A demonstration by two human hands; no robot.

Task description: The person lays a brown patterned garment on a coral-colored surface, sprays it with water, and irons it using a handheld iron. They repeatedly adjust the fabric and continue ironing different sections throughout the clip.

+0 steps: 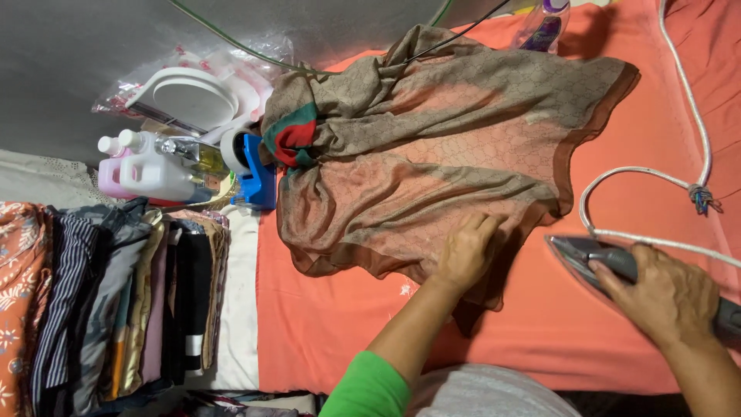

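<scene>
A: What occupies the left of the view?

B: A row of folded clothes (116,301) standing on edge, striped, grey, tan and black. Above them stand a pink bottle (112,176) and a white jug (158,174), beside a white round lid (194,99) lying on clear plastic wrapping (255,66). A blue holder (256,181) sits just beside the bottles, at the edge of the orange ironing surface (340,324).

A: And the centre?

B: A sheer brown patterned scarf (432,147) lies spread on the orange surface, bunched at its left end, where a green and red band (293,140) shows. The left hand (465,251), on an arm in a green sleeve (370,386), rests flat on the scarf's lower edge, fingers extended and close together, pressing the cloth and gripping nothing.

A: The right side?

B: The right hand (668,297) is closed around the handle of a grey iron (590,259), which sits on the orange surface just beside the scarf's lower right corner, its tip pointing toward the left hand. A white cord (695,116) loops above the iron. A clear bottle (544,27) with a purple cap stands at the top edge.
</scene>
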